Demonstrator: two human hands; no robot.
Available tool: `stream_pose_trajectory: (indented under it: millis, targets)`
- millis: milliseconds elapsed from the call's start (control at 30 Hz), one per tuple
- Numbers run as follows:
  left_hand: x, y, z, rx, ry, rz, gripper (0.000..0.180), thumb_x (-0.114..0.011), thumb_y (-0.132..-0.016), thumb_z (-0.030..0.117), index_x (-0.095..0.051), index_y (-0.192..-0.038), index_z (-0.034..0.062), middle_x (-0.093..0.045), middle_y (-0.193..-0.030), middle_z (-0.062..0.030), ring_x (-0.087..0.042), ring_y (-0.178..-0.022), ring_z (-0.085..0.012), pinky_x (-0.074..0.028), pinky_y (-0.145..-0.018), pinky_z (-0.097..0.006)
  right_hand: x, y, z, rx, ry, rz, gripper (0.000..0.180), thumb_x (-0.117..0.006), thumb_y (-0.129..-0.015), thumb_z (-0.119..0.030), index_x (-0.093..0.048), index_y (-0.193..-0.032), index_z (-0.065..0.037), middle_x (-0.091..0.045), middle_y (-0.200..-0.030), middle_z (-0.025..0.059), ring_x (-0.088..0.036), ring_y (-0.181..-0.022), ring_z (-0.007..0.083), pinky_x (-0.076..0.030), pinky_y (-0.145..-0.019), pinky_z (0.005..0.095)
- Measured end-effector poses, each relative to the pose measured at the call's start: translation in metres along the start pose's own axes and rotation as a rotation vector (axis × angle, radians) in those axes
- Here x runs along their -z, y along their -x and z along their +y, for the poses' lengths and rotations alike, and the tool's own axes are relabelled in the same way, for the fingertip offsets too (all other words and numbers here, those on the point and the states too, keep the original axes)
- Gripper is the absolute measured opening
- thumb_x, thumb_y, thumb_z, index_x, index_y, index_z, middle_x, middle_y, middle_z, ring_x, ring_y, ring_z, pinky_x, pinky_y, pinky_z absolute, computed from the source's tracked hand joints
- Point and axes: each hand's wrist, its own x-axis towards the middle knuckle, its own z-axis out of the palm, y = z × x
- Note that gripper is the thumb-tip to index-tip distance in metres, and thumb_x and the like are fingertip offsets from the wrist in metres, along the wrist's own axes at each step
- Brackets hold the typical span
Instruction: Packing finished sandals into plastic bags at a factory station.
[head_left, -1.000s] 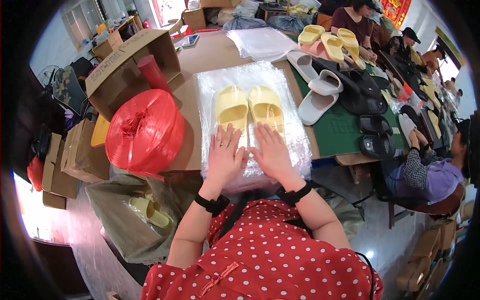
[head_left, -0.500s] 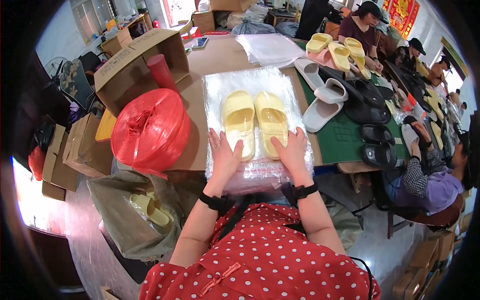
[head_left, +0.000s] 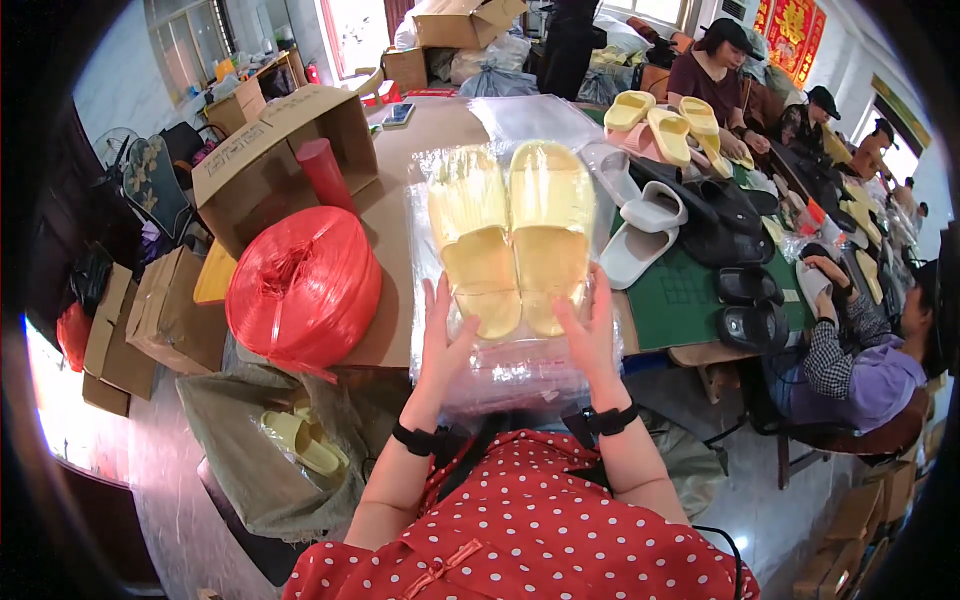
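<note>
A pair of pale yellow slippers (head_left: pixel 516 240) in a clear plastic bag is tilted up in front of me, toes away. My left hand (head_left: pixel 442 330) grips its near left side, thumb on top by the slipper. On the near right side my right hand (head_left: pixel 592 325) holds it the same way, thumb against the other slipper. Under the pair lies a stack of clear plastic bags (head_left: pixel 500 370) at the table's near edge. The bag's film shines and hides the fingertips in part.
A big roll of red plastic twine (head_left: pixel 305 288) and an open cardboard box (head_left: pixel 225 185) stand at left. To the right, grey slippers (head_left: pixel 642 245) and black slippers (head_left: pixel 750 310) lie on a green mat (head_left: pixel 668 300). A sack (head_left: pixel 275 470) with yellow slippers sits below left; co-workers sit at right.
The bagged slippers have risen off the stack and tipped up, now showing larger. My hands have moved from lying over their near ends to gripping both sides.
</note>
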Motion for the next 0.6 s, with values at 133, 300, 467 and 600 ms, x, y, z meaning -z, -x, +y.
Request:
stream_pose_trajectory:
  millis: [133,300,467,600]
  targets:
    - [0.000,0.006,0.047,-0.135,0.475,0.068,0.088,-0.061,-0.087,-0.002,-0.010,-0.159,0.0042,-0.018,-0.163,-0.0167,-0.019,-0.150,-0.0253,-0.022,-0.119,-0.039,-0.005,0.009,-0.034,-0.085,-0.435,-0.012,0.070,-0.066,-0.094,-0.010,-0.022,-0.149,0.000,-0.052,-0.133,0.0150,-0.054,-0.119,0.0185,-0.048,-0.098,0.0320]
    - [0.001,0.022,0.055,-0.100,0.637,0.139,0.081,-0.063,-0.089,-0.001,-0.018,-0.157,0.0010,-0.034,-0.154,-0.0147,-0.039,-0.139,-0.0216,-0.032,-0.115,-0.037,-0.007,0.016,-0.037,-0.093,-0.462,-0.054,0.065,-0.064,-0.096,-0.010,-0.025,-0.147,0.002,-0.055,-0.128,0.0145,-0.058,-0.114,0.0183,-0.049,-0.095,0.0309]
    - [-0.004,0.029,0.045,0.193,0.893,0.110,0.044,-0.060,-0.095,0.001,-0.047,-0.137,-0.0017,-0.061,-0.126,-0.0071,-0.060,-0.112,-0.0140,-0.047,-0.097,-0.030,-0.012,0.023,-0.028,-0.110,-0.406,-0.051,0.062,-0.063,-0.096,-0.009,-0.027,-0.145,0.003,-0.057,-0.125,0.0148,-0.059,-0.110,0.0166,-0.050,-0.092,0.0286]
    - [-0.016,0.036,0.048,0.183,0.907,0.161,0.045,-0.063,-0.097,0.008,-0.046,-0.138,-0.0004,-0.060,-0.128,-0.0078,-0.057,-0.115,-0.0137,-0.045,-0.100,-0.030,-0.023,0.025,-0.014,-0.037,-0.240,0.096,0.063,-0.067,-0.094,-0.010,-0.030,-0.143,0.000,-0.056,-0.126,0.0120,-0.057,-0.113,0.0160,-0.048,-0.094,0.0283]
